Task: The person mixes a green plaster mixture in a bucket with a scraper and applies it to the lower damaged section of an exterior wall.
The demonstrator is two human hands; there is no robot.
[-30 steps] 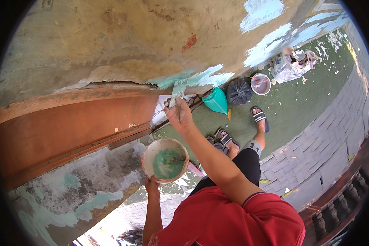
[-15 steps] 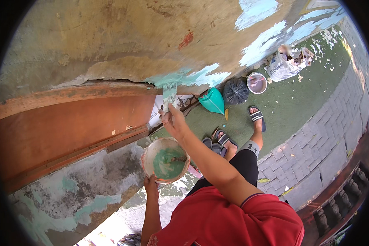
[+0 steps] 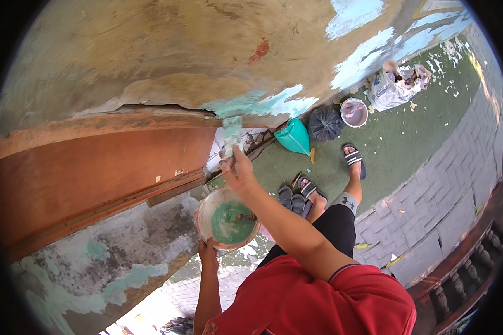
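My right hand (image 3: 238, 171) is closed around a flat paintbrush (image 3: 232, 134), its wide end coated in teal paint. The brush tip lies at the wall's lower edge, just beneath a teal patch (image 3: 235, 105) and by the end of the orange wooden beam (image 3: 123, 121). Below it, my left hand (image 3: 208, 251) grips the near rim of a round bucket (image 3: 207, 223). Green paint (image 3: 229, 229) covers the bucket's bottom, with a brownish object in it that I cannot make out. My right forearm passes over the bucket's right side.
A long crack (image 3: 162, 107) runs above the beam. Along the wall stand a teal bag (image 3: 294, 137), a black plastic bag (image 3: 325, 124), a white bucket (image 3: 354, 113) and a white sack of scraps (image 3: 387, 92). Loose sandals (image 3: 292, 200) lie beside my feet. A dark railing (image 3: 469, 268) stands at right.
The brush has shifted slightly left and down along the wall's edge, staying in my right hand. My left hand keeps its hold on the bucket. The whole view has drifted a little.
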